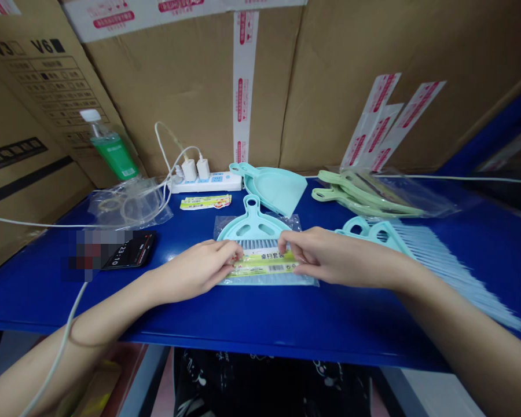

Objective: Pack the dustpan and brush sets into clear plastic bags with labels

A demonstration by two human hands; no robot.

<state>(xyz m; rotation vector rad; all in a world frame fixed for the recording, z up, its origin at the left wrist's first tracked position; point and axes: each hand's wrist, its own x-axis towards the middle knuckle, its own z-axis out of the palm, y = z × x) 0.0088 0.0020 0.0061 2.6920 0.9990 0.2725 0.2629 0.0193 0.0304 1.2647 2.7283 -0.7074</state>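
A small light-blue brush and dustpan set [252, 227] lies in a clear plastic bag on the blue table [260, 324]. A yellow-green paper label [264, 263] runs across the bag's near end. My left hand [200, 269] pinches the label's left end with curled fingers. My right hand [325, 255] pinches its right end, fingers closed on it. Both hands rest on the table.
Behind lie a loose blue dustpan [273, 188], a spare label [205, 202], a white power strip [206, 181] with chargers, bagged green dustpans [364, 194] and blue brushes [434, 255]. A phone [130, 250], empty bags [130, 204] and a green bottle [110, 147] sit left. Cardboard boxes [330, 75] wall the back.
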